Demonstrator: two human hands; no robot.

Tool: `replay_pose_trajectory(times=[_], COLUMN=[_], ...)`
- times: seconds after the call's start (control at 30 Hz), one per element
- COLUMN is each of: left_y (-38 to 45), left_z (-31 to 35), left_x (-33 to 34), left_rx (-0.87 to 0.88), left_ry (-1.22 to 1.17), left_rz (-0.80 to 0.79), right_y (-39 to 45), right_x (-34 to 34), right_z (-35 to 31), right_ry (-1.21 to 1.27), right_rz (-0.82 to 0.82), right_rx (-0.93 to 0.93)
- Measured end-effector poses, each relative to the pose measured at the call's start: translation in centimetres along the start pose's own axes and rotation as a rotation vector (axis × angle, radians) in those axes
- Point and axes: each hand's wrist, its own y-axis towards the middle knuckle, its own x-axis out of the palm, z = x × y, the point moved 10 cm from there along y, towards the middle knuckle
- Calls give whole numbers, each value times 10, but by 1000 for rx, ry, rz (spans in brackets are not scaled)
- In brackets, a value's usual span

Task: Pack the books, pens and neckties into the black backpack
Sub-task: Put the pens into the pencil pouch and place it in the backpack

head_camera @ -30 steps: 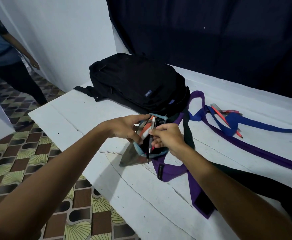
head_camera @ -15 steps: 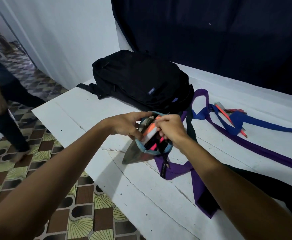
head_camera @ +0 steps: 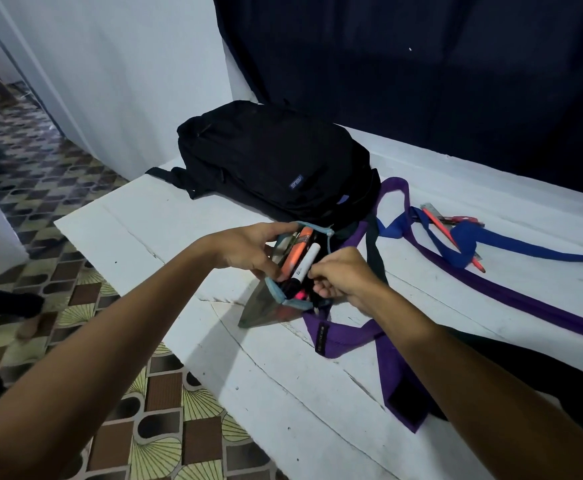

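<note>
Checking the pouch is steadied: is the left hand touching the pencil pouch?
Touching. The head view shows the left hand gripping the pencil pouch at its open rim.

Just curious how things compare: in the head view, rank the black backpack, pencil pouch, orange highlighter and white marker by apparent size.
1. black backpack, though it lies farther away
2. pencil pouch
3. orange highlighter and white marker: look alike, both partly hidden, so unranked

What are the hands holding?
The left hand grips the pencil pouch by its open rim. The right hand pinches its other edge.
</note>
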Motion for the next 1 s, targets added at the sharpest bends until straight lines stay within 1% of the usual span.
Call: replay_pose_trajectory(times=[0.17,0.27,0.33,0.47,0.5,0.63,0.67,0.73,0.77,0.8,0.9,1.0], left_y=[-1,-2,-3,-6,-5,-4,-3,-3,-3,-3,-2,3], left_z=[2,1,0,5,7,10,11,12,13,14,17,23], left_x=[0,-1,-3,-2,0,0,0,0,0,0,0,-7], left_rx=[7,3,-3,2,5,3,3,-2,-8,-12,-10,1], left_ry=[27,22,26,13,17,51,57,59,53,45,58,119], left_rz=[-6,-1,5,5,-1,-8,-9,-8,-7,-11,-30,8], right_y=[7,8,8,9,9,7,6,4,3,5,8,11], right_x=[-3,6,9,-10,-12,0,-2,-17,-23,-23,-11,-16], right_z=[-10,-10,-8,-9,-12,-23,-24,-24,-22,-19,-16,-19], right_ry=[188,338,392,332,336,286,267,214,203,211,259,172], right_rz=[110,85,84,215,222,126,150,290,336,333,195,175], right_rx=[-48,-54,-47,-97,-121,-205,-217,-222,-210,-188,-171,-202])
